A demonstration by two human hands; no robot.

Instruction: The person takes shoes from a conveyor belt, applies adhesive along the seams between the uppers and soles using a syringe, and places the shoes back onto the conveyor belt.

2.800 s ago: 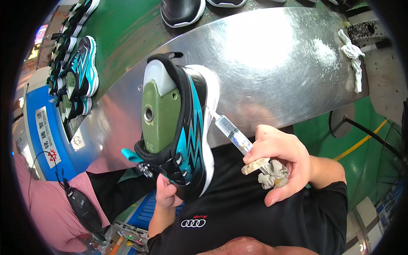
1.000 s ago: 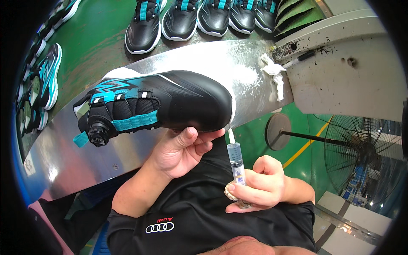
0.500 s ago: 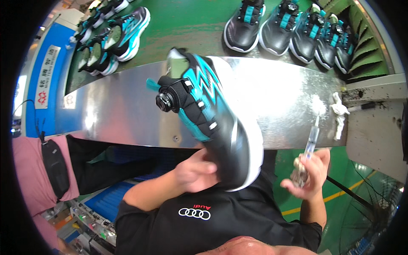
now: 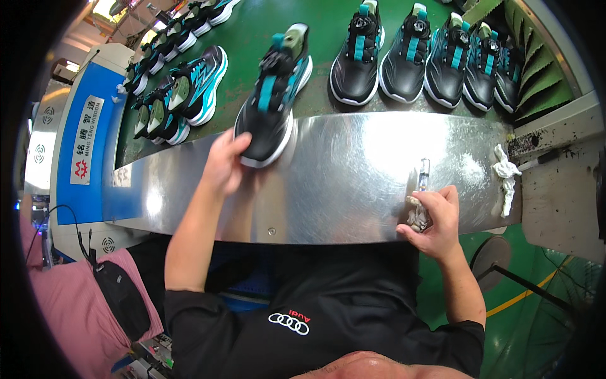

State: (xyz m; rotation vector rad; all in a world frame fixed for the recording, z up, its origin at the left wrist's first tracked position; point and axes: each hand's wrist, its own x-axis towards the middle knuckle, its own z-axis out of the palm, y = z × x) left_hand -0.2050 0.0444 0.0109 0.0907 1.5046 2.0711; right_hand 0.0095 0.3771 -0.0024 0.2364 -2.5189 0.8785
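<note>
Above the steel plate (image 4: 341, 202), the held shoe (image 4: 271, 107) hides some fingers of the left hand (image 4: 226, 161) and its own underside. Over the plate's right part, the right hand (image 4: 437, 218) covers the rear of the syringe (image 4: 425, 174), whose tip melts into glare; what the pale crumpled bundle (image 4: 417, 218) is cannot be told. Beyond the plate's right end, the row's last shoe (image 4: 510, 71) is partly hidden by its neighbour. Left of and below the plate, the dark rim cuts off a co-worker (image 4: 69, 309). The fan (image 4: 555, 328), below the plate's right end, is too dim to make out fully.
</note>
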